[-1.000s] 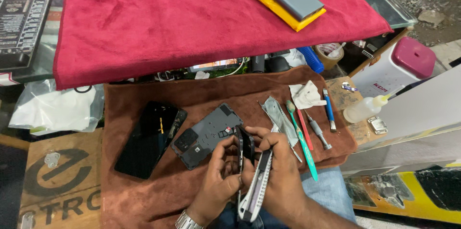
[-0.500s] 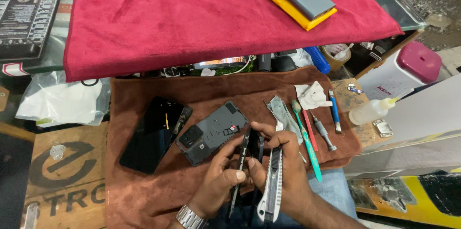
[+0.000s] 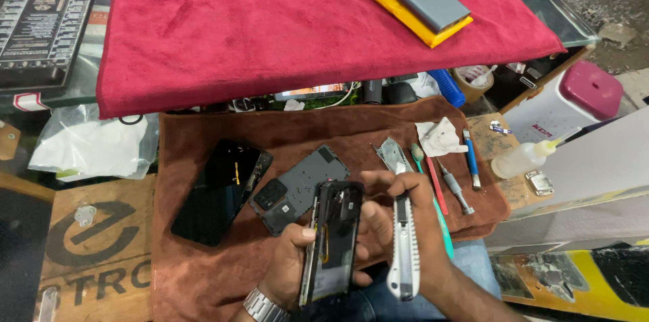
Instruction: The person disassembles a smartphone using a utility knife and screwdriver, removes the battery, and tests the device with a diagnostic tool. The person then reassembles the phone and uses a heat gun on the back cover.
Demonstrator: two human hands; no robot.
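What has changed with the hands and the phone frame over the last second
The left hand has tilted the opened phone frame upright. The right hand keeps the utility knife, now beside the frame. The back cover and screen panel stayed on the brown cloth.

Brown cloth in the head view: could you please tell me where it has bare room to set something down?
The brown cloth is bare along its near-left, below the black screen panel, and along its far strip under the red cloth. Its right side is crowded with tools and a white wipe.
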